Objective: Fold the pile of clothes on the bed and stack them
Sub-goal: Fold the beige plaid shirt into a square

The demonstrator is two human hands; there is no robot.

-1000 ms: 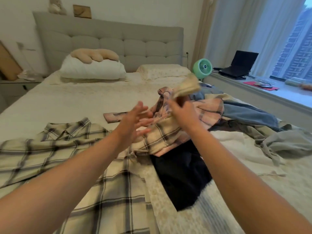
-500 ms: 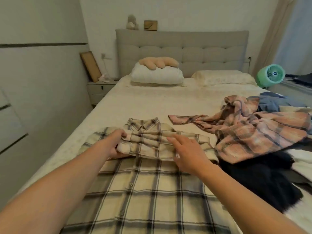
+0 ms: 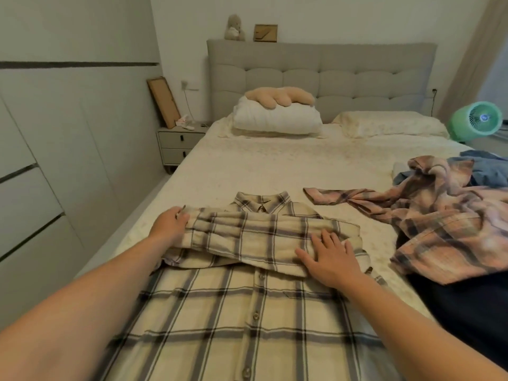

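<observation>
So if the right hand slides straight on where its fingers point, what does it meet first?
Probably the shirt collar: the right hand lies flat on the folded sleeve, fingers aimed up-left.

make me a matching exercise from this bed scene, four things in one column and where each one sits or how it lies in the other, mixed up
Things:
1. cream plaid button shirt
2. pink plaid shirt
3. round green fan
4. tan plush cushion

Places or states:
A. on top of the white pillow
B. rumpled, on the right of the bed
C. beyond the bed's right edge
D. spread flat, sleeves folded across the chest, both hands on it

Pairs: 1-D, 2-B, 3-C, 4-A
</observation>
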